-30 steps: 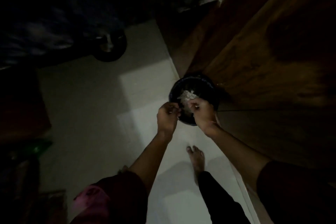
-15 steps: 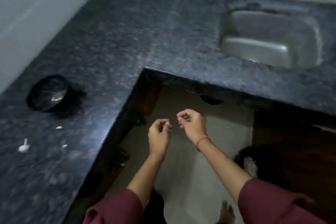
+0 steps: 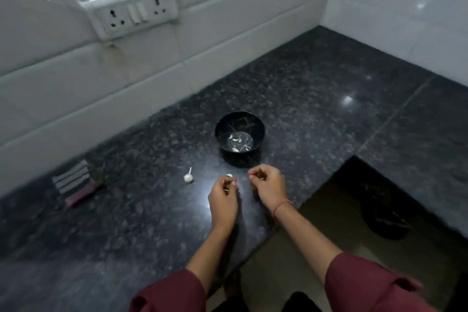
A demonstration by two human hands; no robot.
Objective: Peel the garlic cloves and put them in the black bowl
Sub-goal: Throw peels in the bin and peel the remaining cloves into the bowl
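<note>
1. Black bowl (image 3: pixel 258 127) sat upright on the granite counter (image 3: pixel 316 98), just beyond both hands. At least 3 peeled cloves (image 3: pixel 235 138) lay in its bottom.
2. 1 loose clove (image 3: pixel 229 175) lay on the counter between the bowl and the left hand (image 3: pixel 224 201), just ahead of its knuckles. Peeled or not: too small to tell.
3. Garlic bulb remnant (image 3: pixel 188 178), stalk up, sat left of that clove and apart from it. Judged to be the remaining supply, parked within the left hand's reach.
4. Left hand was over the counter, fingers curled in toward the thumb. Could not tell whether it pinched anything.
5. Right hand (image 3: pixel 269 185) was beside it, closer to the bowl, fingers also curled, thumb and forefinger tips together. Contents not discernible.
6. Judgement: the bowl was kept close so each drop was a short reach. Task was partway: some cloves in, the loose clove and bulb still out.
7. Next move likely called for a fine pinch on the loose clove. Risk: it skids on polished stone.
8. Also there: a striped cloth (image 3: pixel 74 182) near the wall and a socket plate (image 3: pixel 131 11) on the tiles.
</note>
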